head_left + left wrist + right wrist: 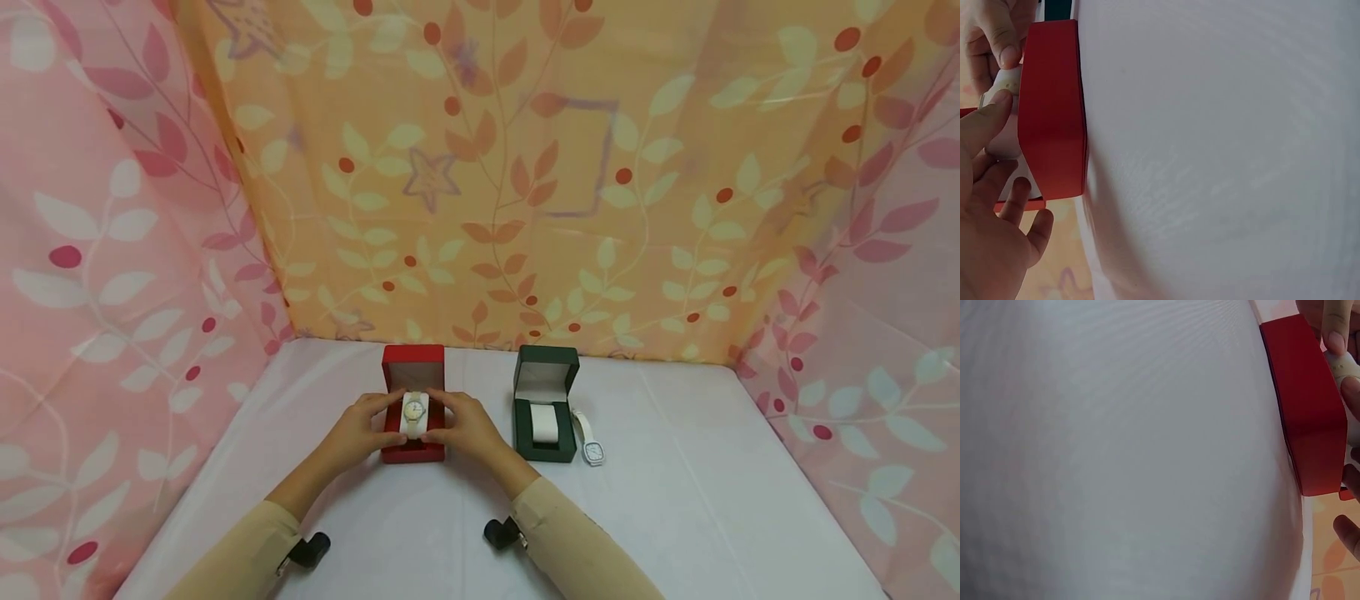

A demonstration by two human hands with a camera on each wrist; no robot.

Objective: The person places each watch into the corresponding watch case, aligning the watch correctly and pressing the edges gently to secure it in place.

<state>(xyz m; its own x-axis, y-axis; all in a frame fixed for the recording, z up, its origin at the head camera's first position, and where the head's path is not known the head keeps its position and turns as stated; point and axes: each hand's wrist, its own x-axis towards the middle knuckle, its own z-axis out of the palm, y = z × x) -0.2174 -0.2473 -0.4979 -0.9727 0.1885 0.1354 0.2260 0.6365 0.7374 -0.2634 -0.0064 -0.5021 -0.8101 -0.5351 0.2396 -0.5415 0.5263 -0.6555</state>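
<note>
Two hands at a red gift box, a green one beside it.
To the right on the white-covered worktop [690, 508] stands a green box [545, 455], lid raised, holding a bare white pillow [544, 423]; a white square-faced watch [592, 451] lies just beside it. A patterned curtain [487, 167] hangs behind. The red box [414, 456], lid also raised, sits between the hands, its near wall hiding the lower part of a white cushion [1005, 134] in the wrist views. The round-faced watch [414, 408], strapped round that cushion, lies directly between the left hand [360, 429] and right hand [468, 427], both pinching the cushion between thumb and fingers; how deep it sits, I cannot tell.
</note>
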